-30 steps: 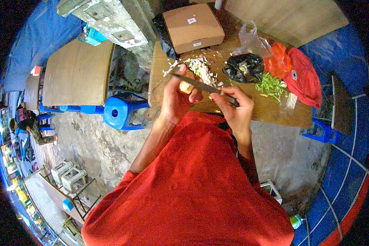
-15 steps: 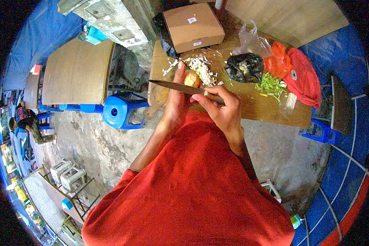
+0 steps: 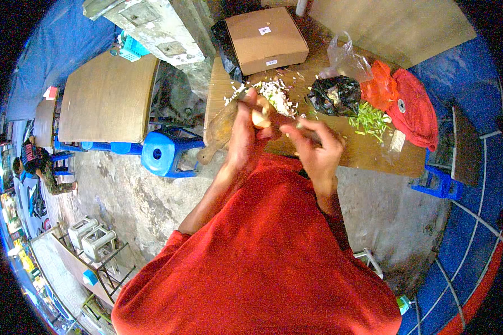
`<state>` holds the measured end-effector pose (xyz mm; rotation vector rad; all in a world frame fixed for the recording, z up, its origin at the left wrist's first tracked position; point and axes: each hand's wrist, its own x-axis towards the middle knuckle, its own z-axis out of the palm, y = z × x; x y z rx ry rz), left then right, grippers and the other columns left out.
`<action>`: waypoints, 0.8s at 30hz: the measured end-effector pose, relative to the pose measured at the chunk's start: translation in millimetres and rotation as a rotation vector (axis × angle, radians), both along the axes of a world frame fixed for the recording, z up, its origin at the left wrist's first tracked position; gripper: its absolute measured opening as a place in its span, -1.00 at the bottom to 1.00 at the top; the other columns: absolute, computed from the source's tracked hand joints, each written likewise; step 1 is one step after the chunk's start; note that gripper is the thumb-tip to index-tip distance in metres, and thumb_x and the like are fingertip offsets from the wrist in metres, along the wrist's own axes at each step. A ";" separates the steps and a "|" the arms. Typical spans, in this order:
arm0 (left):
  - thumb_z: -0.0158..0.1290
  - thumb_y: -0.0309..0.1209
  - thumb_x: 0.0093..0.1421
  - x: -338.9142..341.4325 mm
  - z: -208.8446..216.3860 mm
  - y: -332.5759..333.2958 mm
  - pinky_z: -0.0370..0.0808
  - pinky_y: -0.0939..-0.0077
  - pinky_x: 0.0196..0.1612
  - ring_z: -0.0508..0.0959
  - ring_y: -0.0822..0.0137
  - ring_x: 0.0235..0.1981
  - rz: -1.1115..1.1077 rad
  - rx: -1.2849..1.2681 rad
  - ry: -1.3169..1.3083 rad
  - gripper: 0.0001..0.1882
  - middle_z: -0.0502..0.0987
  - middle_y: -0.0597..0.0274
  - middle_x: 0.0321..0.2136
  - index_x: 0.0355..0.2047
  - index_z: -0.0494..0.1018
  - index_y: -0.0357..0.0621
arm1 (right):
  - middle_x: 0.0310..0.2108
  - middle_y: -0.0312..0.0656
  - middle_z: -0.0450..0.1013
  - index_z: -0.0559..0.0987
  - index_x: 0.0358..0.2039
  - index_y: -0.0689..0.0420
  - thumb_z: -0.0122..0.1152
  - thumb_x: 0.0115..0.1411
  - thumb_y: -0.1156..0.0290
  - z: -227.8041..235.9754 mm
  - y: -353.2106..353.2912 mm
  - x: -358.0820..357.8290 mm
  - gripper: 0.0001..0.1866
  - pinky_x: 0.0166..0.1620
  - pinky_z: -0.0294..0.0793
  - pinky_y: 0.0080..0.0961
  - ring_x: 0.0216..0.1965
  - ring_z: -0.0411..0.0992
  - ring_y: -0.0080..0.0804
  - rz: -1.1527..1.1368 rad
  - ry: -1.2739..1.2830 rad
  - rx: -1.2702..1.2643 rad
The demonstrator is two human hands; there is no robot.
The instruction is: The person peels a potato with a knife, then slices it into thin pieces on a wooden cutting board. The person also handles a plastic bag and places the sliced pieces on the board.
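Observation:
My left hand (image 3: 245, 137) is closed around a pale orange, rounded vegetable (image 3: 260, 119), partly peeled; its exact kind is unclear. In my right hand (image 3: 318, 146) is a knife (image 3: 284, 119), its dark blade smeared by motion and lying across the vegetable. Both hands are raised just above the near edge of the wooden table (image 3: 352, 151). Behind the left hand lies a wooden cutting board (image 3: 221, 127) with a handle. Beyond the knife is a heap of chopped white pieces (image 3: 278, 96), some scattered around it.
Further back on the table stands a cardboard box (image 3: 267, 43). To the right are a black plastic bag (image 3: 334, 95) with scraps, cut green pieces (image 3: 369, 121), an orange plastic bag (image 3: 379, 85) and red cloth (image 3: 418, 114). A blue stool (image 3: 165, 153) stands left, where a person sits farther off.
The knife has swung so that its tip points farther back, and its blade is now blurred. My right hand has shifted slightly right and nearer; the left still grips the vegetable.

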<state>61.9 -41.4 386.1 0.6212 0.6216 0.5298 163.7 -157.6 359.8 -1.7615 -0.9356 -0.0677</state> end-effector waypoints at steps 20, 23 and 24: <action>-0.36 0.19 0.25 4.7 -0.1 -8.3 0.22 0.66 -0.56 0.35 0.51 -0.58 0.232 0.182 0.402 -0.42 0.40 0.39 -0.55 -0.39 0.38 -0.05 | -0.54 -0.18 0.52 0.57 -0.43 0.15 0.39 -0.02 0.19 5.5 4.8 3.2 -0.70 -0.50 0.39 -0.56 -0.56 0.44 -0.53 0.024 0.232 -0.191; -0.36 0.15 0.26 -5.0 -4.2 2.0 0.15 0.59 -0.63 0.26 0.49 -0.70 0.045 0.174 0.298 -0.43 0.34 0.35 -0.66 -0.50 0.34 -0.07 | -0.56 -0.25 0.52 0.57 -0.47 0.18 0.30 0.08 0.25 -2.7 -0.1 28.7 -0.76 -0.48 0.35 -0.59 -0.55 0.39 -0.62 -0.155 0.256 -0.063; -0.36 0.10 0.27 -8.4 -8.1 6.1 0.09 0.54 -0.66 0.18 0.48 -0.77 0.000 0.238 0.119 -0.44 0.29 0.33 -0.73 -0.58 0.31 -0.08 | -0.59 -0.29 0.48 0.56 -0.46 0.19 0.29 0.10 0.25 -4.8 -7.9 37.5 -0.76 -0.50 0.31 -0.64 -0.58 0.35 -0.64 -0.109 0.322 -0.050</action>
